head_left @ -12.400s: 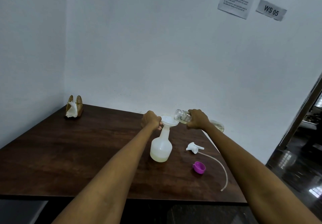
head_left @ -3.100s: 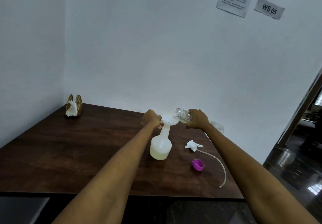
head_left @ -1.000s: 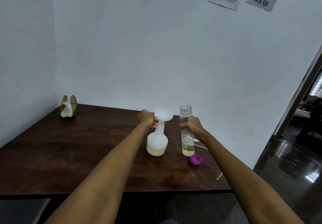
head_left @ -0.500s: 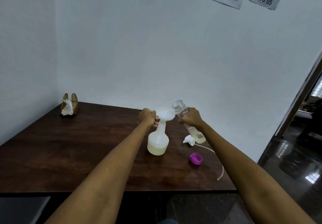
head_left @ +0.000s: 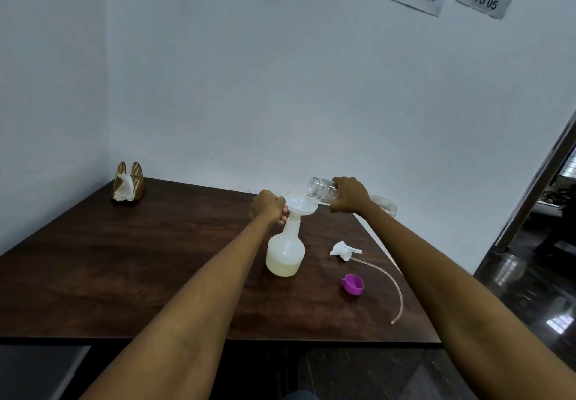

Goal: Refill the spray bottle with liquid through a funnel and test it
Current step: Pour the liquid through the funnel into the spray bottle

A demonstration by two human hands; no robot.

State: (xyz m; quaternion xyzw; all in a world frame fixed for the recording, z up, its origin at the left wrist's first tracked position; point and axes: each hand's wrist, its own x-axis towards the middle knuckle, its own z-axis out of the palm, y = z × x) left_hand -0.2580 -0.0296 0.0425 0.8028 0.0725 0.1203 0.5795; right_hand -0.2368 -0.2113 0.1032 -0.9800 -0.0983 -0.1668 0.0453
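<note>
- Half a second ago the clear bottle [head_left: 324, 191] leaned steeply upward; now it lies nearly level in the curled right hand [head_left: 348, 195], mouth over the funnel [head_left: 300, 207].
- The left hand [head_left: 268, 207] grips the neck of the spray bottle [head_left: 286, 248], which stands on the table [head_left: 124, 253] holding pale liquid low down.
- The sprayer head [head_left: 343, 250] and purple cap [head_left: 353, 284] lie to the right.
- The clear bottle's base is half hidden behind the wrist; any pouring stream is too faint to tell.

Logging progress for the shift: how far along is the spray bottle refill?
Done: sprayer head off, funnel seated, spray bottle partly filled. In hand: left hand steadies the neck, right hand tips the clear bottle over the funnel. Left: refit sprayer, test.
</note>
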